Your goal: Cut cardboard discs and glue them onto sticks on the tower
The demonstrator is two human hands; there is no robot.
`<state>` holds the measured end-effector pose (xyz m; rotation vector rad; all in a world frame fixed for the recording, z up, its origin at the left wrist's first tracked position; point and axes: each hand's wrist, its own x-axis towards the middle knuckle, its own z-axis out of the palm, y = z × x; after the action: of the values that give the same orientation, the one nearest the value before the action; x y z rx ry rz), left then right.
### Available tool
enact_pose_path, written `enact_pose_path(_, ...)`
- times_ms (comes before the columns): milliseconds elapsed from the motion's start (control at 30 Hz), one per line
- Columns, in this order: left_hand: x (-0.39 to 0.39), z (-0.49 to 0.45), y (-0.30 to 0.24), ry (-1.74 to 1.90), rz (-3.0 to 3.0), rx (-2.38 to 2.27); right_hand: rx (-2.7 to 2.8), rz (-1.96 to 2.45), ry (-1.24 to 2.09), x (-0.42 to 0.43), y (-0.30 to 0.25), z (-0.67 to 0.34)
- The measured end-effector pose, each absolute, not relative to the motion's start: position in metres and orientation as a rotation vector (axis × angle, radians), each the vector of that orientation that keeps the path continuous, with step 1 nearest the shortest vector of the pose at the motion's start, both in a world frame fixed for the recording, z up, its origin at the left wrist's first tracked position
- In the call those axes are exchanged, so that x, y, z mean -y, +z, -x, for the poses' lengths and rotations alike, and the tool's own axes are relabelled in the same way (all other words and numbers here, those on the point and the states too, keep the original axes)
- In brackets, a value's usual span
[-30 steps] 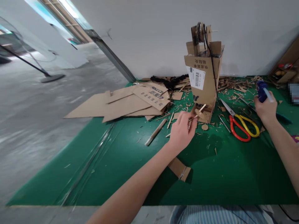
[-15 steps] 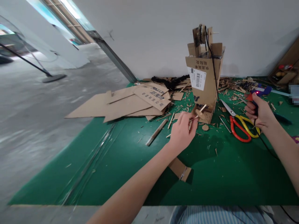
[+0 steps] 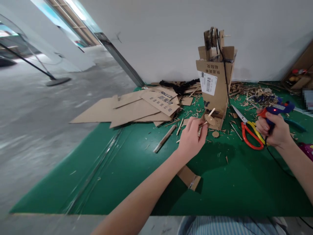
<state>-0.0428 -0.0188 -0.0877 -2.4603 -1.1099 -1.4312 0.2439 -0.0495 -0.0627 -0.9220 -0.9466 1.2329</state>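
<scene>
Between the fingertips of my left hand (image 3: 194, 135) is a thin wooden stick (image 3: 212, 112) that passes through a small cardboard disc (image 3: 209, 119). The disc is held just in front of the foot of a tall cardboard box (image 3: 216, 86), which carries a spool with a black cord (image 3: 213, 37) on top. My right hand (image 3: 274, 129) is wrapped round the handle of a blue and orange hot glue gun (image 3: 277, 109) with a small red light on. Scissors (image 3: 251, 137) with one red and one yellow handle lie just left of that hand.
Flat cardboard sheets (image 3: 144, 106) are piled at the back left. Scraps and shavings (image 3: 246, 89) cover the back of the green table (image 3: 117, 182). A grey strip (image 3: 164, 139), a folded cardboard piece (image 3: 189, 178) and a small loose disc (image 3: 215, 134) lie nearer.
My right hand has turned the glue gun, so more of its blue body shows and its tip points left. My left hand keeps its place with the stick and disc.
</scene>
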Motion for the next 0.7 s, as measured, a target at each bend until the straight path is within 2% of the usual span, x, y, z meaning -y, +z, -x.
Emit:
enact_pose_path(233, 0.02, 0.044, -0.085, -1.462, 2.471, 1.137, 1.037, 0.794, 1.415, 0.059, -0.072, -0.227)
enact_pose_path(700, 0.02, 0.045, -0.081, -1.622, 2.404, 1.125, 1.117, 0.801, 1.452, 0.069, -0.088, -0.202)
